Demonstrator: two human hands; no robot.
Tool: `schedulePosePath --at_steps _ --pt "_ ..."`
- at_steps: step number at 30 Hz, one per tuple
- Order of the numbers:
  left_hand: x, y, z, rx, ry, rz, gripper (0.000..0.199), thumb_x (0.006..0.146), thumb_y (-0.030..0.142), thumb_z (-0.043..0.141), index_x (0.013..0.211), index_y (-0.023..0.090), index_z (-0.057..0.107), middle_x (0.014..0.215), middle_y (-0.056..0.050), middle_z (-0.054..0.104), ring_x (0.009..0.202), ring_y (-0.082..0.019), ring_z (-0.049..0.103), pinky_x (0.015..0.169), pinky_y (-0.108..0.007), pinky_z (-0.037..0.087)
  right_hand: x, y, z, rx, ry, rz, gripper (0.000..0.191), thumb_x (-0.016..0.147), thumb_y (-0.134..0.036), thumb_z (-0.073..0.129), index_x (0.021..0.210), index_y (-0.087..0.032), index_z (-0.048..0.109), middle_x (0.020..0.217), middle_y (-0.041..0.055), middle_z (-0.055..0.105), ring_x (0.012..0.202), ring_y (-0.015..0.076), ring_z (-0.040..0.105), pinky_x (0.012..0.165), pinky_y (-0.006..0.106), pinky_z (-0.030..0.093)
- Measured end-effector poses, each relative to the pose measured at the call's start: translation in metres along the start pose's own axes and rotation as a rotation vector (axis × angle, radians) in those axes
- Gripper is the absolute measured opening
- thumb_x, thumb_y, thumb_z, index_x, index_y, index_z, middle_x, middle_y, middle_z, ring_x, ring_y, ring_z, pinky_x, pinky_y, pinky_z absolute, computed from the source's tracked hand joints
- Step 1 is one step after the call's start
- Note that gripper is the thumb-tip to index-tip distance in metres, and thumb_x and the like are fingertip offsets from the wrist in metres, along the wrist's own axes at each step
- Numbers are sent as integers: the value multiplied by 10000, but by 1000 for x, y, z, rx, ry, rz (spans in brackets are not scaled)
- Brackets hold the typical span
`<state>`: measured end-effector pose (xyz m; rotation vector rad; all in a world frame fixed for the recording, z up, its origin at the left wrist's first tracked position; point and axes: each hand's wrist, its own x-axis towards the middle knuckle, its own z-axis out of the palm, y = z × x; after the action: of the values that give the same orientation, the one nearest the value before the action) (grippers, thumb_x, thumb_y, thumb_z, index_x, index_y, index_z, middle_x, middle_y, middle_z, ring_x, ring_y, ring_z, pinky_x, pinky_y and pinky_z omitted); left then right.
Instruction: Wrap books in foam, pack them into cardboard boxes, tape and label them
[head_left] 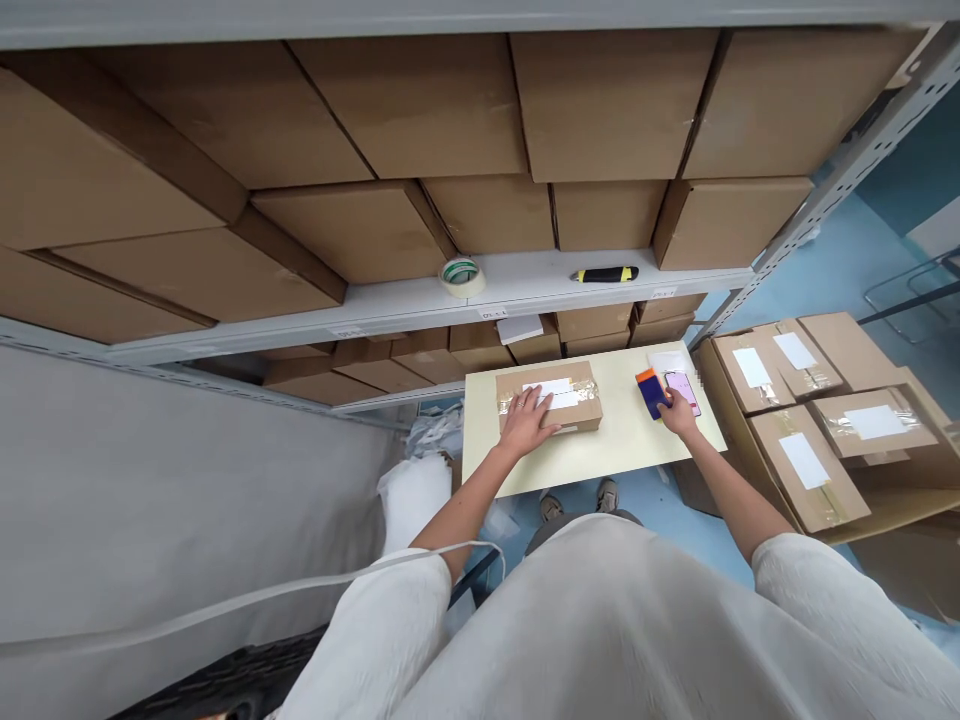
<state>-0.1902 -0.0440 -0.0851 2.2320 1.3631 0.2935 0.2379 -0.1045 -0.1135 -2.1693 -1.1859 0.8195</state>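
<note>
On the cream table (pixel 480 450) lies a closed cardboard box (pixel 587 412) with clear tape and a white label (pixel 564 392) on top. My left hand (pixel 525 425) rests flat on the box and its label, fingers apart. Toward the table's right side, my right hand (pixel 679 412) is closed on a small dark blue and orange object (pixel 652 393) whose exact kind I cannot make out. Right beside that hand lies a phone (pixel 684 392) with a pink screen, partly covered by the fingers.
Shelves ahead hold several cardboard boxes (pixel 615 105). A tape roll (pixel 462 277) and a yellow-black utility knife (pixel 606 274) lie on the shelf edge. To the right, a large open carton (pixel 739 462) holds several labelled boxes (pixel 808 465). A white cable (pixel 300 585) crosses by my left arm.
</note>
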Motion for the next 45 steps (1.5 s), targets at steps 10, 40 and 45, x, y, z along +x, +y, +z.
schedulePosePath --at_steps 10,40,45 --pt "2 1 3 38 2 16 805 916 585 771 1633 278 569 1795 -140 387 1679 -422 292 1394 -610 148 10 -155 -7 484 -508 -122 526 770 -307 631 1291 -275 701 1204 79 752 1073 287 684 880 536 677" --pt "24 25 -46 -887 308 -285 232 930 319 748 1134 209 749 1054 -101 821 1049 -261 776 987 -417 600 9 -190 37 -50 -604 -544 479 618 -218 762 1064 -227 587 991 16 705 883 218 648 810 348 564" --pt "43 50 -65 -1095 261 -412 259 836 285 858 1029 207 704 912 -54 804 829 -207 787 754 -313 571 15 -179 39 17 -630 -516 482 615 -279 805 1034 -241 569 958 -1 680 858 213 631 763 343 551"
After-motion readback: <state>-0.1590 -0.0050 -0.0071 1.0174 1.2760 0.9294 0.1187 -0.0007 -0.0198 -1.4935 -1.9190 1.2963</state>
